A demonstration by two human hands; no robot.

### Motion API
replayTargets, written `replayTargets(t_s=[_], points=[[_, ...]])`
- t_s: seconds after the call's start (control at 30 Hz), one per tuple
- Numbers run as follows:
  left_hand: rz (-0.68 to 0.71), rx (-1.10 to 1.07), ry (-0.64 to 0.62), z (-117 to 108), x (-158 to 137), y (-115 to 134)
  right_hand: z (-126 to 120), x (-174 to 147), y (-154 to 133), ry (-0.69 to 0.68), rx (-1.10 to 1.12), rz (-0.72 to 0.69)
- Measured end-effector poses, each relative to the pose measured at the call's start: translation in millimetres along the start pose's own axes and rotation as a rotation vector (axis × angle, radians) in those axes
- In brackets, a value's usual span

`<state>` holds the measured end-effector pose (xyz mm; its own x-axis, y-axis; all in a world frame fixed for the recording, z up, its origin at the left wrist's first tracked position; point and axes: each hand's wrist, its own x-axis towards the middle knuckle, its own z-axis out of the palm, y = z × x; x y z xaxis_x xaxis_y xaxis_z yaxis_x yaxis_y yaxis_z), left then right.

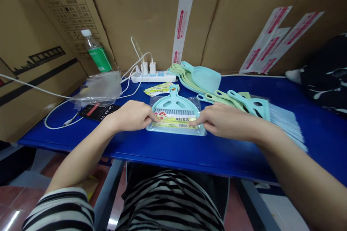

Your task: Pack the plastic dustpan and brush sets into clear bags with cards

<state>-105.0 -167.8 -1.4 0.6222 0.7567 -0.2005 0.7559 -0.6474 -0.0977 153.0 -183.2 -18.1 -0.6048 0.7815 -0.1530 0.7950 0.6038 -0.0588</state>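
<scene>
In the middle of the table lies a light blue dustpan [176, 97] with a small brush [175, 112] on it, inside a clear plastic bag [189, 131]. A yellow and white label [173, 120] runs across the front. My left hand [135, 116] has its fingers folded in, with one fingertip pressed on the label's left end. From the other side, my right hand [221, 119] touches the label's right end with its index fingertip, the other fingers curled under. Neither hand shows anything gripped in it.
Stacked dustpans [204, 77] stand behind, with several brushes [257, 107] at the right. Loose labels [159, 88], a power strip [165, 76], a phone [100, 112], plastic bags [103, 86] and a bottle [99, 56] lie farther back and left. Cardboard [151, 18] walls the back.
</scene>
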Motion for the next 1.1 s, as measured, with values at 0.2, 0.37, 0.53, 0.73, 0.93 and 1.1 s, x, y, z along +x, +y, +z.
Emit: replayTargets(t_s=[0.2,0.37,0.53,0.73,0.93,1.1], points=[[-0.083,0.032,-0.050,-5.9,-2.9,-2.9,-2.8,-3.5,2.1,-0.039,-0.010,0.060],[-0.101,0.007,-0.044,-6.9,-2.9,-5.6,-4.5,-5.9,3.7,-0.031,-0.036,0.098],[-0.090,0.003,-0.042,-5.6,-2.6,-8.1,-6.5,-3.3,1.4,0.029,-0.034,0.155],[-0.021,0.000,-0.022,-4.5,-4.1,-11.7,-7.0,4.1,-10.7,-0.026,-0.088,0.229],[0.008,-0.023,0.021,4.3,0.9,-8.4,1.2,5.9,-14.1,-0.017,-0.165,0.204],[-0.043,0.097,-0.024,8.8,7.6,-1.0,0.5,6.8,-18.2,-0.040,-0.223,0.232]])
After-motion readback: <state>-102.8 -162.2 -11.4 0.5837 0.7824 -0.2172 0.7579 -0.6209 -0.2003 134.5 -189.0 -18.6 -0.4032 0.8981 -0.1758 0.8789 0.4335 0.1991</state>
